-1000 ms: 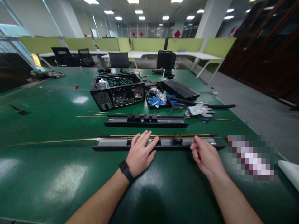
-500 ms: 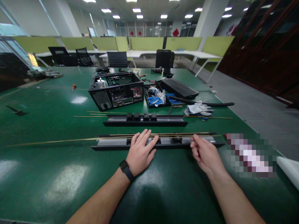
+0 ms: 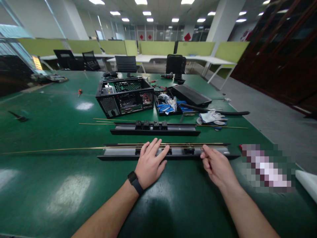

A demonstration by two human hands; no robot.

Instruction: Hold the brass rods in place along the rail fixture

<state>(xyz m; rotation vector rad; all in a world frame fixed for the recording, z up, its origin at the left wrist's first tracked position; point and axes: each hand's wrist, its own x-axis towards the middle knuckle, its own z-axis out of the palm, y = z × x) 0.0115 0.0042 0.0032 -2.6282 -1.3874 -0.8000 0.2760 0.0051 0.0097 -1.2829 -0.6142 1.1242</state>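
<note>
A long black channel [image 3: 119, 158] with a pale inner strip lies crosswise in front of me. Small black blocks [image 3: 189, 149] sit inside it, partly hidden by my left hand. Thin brass-coloured rods run along its length, and one long rod [image 3: 49, 150] sticks far out past the left end. My left hand [image 3: 150, 167] rests over the channel's middle with fingers spread, touching the rods. Near the right end, my right hand [image 3: 216, 165] pinches a thin brass rod between thumb and forefinger; the other fingers are curled.
Beyond lies a second channel [image 3: 153, 133] with several black blocks and thin rods. Behind it stand an open black computer case [image 3: 111, 105], a tray of blue-white gloves [image 3: 168, 104] and a black panel [image 3: 190, 94]. Another glove [image 3: 211, 116] lies right; a blurred-out item [image 3: 266, 167] is at far right.
The long rod has slid left: its left end reaches further out and its right end has drawn in. My right hand has shifted slightly left; my left hand stays on the channel.
</note>
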